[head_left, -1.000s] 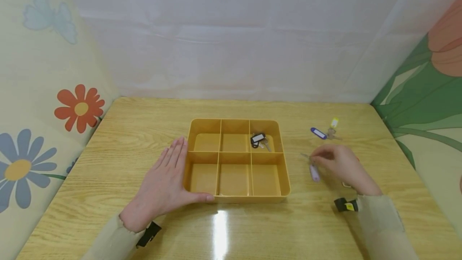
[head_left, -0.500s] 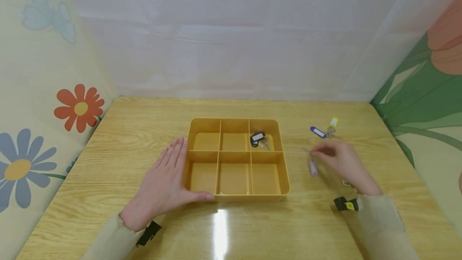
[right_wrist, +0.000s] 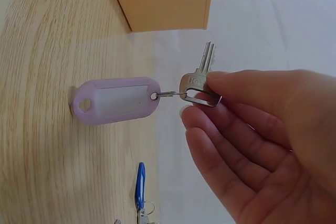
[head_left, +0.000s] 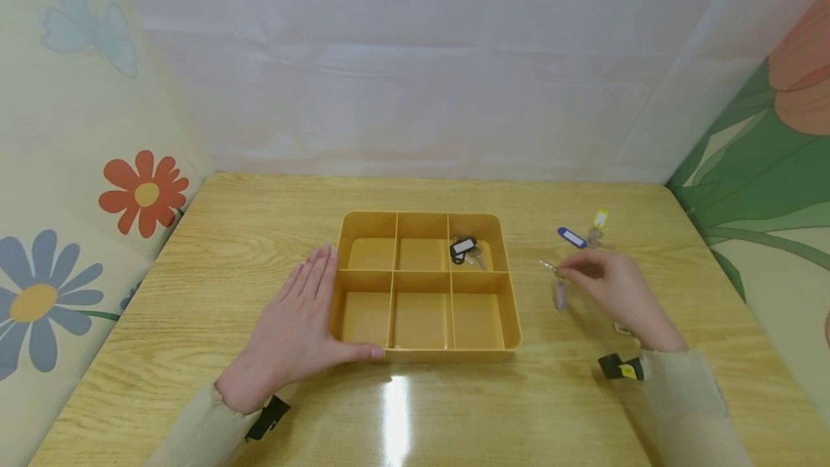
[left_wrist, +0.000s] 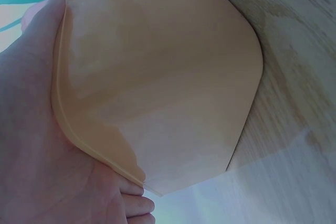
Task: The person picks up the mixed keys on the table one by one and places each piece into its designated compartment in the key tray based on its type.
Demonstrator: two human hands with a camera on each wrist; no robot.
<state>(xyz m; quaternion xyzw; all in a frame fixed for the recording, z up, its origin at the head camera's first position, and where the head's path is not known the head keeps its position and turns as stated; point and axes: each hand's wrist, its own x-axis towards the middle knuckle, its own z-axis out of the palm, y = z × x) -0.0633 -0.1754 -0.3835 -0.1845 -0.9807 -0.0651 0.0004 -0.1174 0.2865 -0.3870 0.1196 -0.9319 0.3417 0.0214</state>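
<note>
A yellow box with six compartments (head_left: 421,357) sits mid-table. My left hand (head_left: 288,341) lies along its left side, fingers straight and thumb against the front wall. To the right of the box, my right hand (head_left: 612,294) pinches a silver key (right_wrist: 194,82) between thumb and fingers. From the key's ring hangs a lilac key tag (right_wrist: 118,100) with a white label, above or just touching the tabletop; I cannot tell which. Keys with a black tag (head_left: 463,246) lie in the box's back right compartment.
Beyond my right hand lie a blue key tag (head_left: 572,238) and a yellow key tag (head_left: 601,219) beside some keys (head_left: 594,238). Another tag (head_left: 621,328) shows partly under my right wrist. A white sheet (head_left: 415,92) hangs behind the table.
My right hand has shifted slightly away from me, and the lilac tag has moved with it and turned narrower to view. My left hand and the box stay put.
</note>
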